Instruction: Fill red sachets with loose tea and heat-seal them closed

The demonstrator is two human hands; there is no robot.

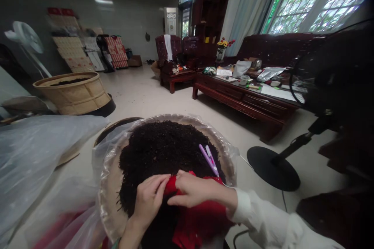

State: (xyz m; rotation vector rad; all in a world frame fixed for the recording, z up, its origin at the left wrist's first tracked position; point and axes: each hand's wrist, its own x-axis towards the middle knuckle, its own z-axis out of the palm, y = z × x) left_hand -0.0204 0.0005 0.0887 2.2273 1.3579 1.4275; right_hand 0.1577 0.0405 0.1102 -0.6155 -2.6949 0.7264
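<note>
A round woven tray (109,186) lined with clear plastic holds a heap of dark loose tea leaves (163,151). Over its near side lies a red bag (201,221). My left hand (149,200) pinches the top edge of the red bag with closed fingers. My right hand (194,190), in a white sleeve, is closed on the same edge, touching the left hand. A small pink and white tool (209,159) lies on the leaves just beyond my right hand.
Clear plastic sheeting (37,151) covers the left. A large bamboo basket (74,91) stands at the back left. A black floor fan (327,85) with a round base (273,167) stands at the right. A dark wooden coffee table (242,95) and sofa lie beyond.
</note>
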